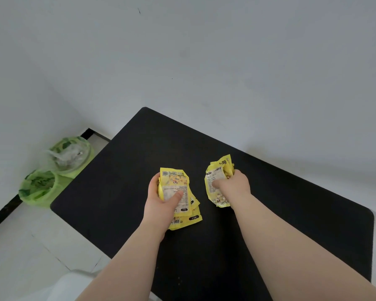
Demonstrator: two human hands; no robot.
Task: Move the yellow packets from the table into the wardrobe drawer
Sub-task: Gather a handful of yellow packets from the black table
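Note:
Two bunches of yellow packets with printed labels lie over the middle of the black table (117, 192). My left hand (161, 200) grips the left bunch (178, 183), thumb pressed on the top packet's white label; more packets fan out beneath it toward me. My right hand (234, 184) is closed on the right bunch (215, 183), fingers curled over its far side. Whether either bunch rests on the table or is lifted slightly, I cannot tell. No wardrobe or drawer is in view.
Two round bins lined with green bags (72, 157) (39, 185) stand on the pale floor at the table's left, against the white wall. The wall runs close behind the table's far edge.

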